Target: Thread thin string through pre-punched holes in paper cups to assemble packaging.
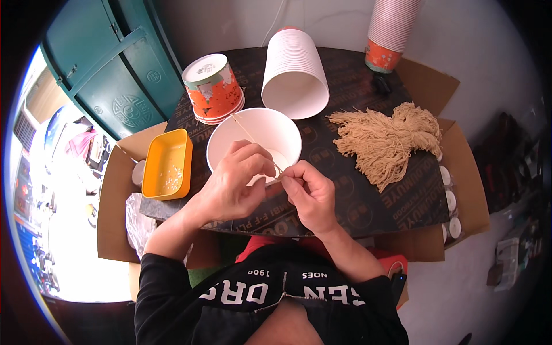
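Both my hands meet over the near rim of a white paper tub (221,135), which stands open side up on the table. My left hand (238,181) pinches a thin beige string (244,127), whose loose end trails up across the tub's far rim. The fingertips of my right hand (310,192) are pressed together on the same string, close beside the left fingers. A small loop seems to show between them, but its detail is too fine to make out. Right of the hands lies a thick bundle of beige strings (388,141).
Left, a yellow tray (187,167) holds small clear bits. Behind stand upturned orange printed tubs (213,92) and a lying stack of white tubs (293,69). Another tall stack (391,34) rises far right, near a black object (380,83). Cardboard boxes (468,190) flank the dark table (368,213).
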Tool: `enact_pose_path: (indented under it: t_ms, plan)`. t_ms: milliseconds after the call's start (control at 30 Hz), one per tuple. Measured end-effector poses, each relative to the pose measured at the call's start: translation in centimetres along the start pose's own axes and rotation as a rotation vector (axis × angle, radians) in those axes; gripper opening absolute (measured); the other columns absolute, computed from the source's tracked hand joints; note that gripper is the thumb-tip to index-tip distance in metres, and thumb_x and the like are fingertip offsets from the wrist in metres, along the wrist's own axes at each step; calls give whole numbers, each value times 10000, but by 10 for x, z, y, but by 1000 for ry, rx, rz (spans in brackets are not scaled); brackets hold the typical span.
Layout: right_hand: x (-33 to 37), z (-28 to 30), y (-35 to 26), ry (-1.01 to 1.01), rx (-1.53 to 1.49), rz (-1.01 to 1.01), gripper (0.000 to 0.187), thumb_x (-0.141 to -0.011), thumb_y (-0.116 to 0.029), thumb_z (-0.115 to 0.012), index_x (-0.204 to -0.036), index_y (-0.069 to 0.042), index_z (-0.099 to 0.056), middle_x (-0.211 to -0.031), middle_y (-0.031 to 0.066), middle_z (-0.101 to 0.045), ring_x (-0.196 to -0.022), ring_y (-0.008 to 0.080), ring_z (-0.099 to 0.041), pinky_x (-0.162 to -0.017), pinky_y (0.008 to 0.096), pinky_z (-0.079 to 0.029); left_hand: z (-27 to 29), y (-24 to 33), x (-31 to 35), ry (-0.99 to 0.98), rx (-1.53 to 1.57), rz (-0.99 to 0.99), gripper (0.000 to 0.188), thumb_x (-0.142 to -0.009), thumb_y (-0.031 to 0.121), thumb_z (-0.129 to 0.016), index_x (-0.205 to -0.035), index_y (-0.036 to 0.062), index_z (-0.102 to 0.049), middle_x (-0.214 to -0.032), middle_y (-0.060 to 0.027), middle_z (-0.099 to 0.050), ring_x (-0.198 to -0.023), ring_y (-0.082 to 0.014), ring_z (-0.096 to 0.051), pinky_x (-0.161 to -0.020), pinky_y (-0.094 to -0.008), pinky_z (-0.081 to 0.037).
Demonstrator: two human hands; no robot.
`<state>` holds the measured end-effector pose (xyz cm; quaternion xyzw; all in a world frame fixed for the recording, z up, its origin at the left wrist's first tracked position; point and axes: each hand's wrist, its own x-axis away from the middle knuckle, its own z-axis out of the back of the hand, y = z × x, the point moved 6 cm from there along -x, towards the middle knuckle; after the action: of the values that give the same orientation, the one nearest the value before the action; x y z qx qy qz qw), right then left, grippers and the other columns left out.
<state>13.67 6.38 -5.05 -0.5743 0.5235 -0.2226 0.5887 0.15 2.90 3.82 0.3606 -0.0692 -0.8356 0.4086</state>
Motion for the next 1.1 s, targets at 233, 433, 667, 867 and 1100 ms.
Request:
enact_pose_path:
  t_ms: [233,433,667,867,1100]
  plan:
    - [-1,0,-5,41,63,55,49,-952,-27,-629,-916,2,-617,-787,-22,-550,-687,31,-482,-613,197,-405,-6,2,6,14,-140,-112,187,-767,19,-735,-871,56,-584,-890,-83,-613,-871,-281,-623,-974,-520,-434]
    - [-10,20,-4,180,221,228,166,-1035,-156,-545,-905,-53,-538,-674,-65,-449,-571,13,-399,-490,188,-320,-6,5,8,3,-122,-122,196,-766,9,-739,-850,61,-569,-850,-62,-595,-829,-251,-620,-993,-541,-425]
    - [-17,26,2,224,301,225,202,-1062,-178,-474,-906,-51,-500,-673,-43,-438,-573,39,-397,-491,213,-331,-5,4,9,-65,-89,-77,199,-752,-53,-700,-855,77,-590,-868,-53,-622,-866,-229,-632,-1078,-590,-350]
    - [-21,32,6,277,416,271,205,-1056,-172,-480,-900,-41,-500,-679,-24,-460,-578,61,-417,-502,237,-362,-5,5,5,-125,-108,-136,179,-754,-86,-653,-835,56,-580,-847,-57,-604,-854,-228,-637,-1145,-631,-248]
    - [-16,32,7,313,361,218,201,-1045,-136,-491,-871,-35,-497,-676,-15,-449,-582,62,-419,-510,235,-361,4,-1,8,-166,-69,-104,172,-733,-41,-669,-821,64,-566,-879,-59,-583,-897,-241,-620,-1164,-651,-169]
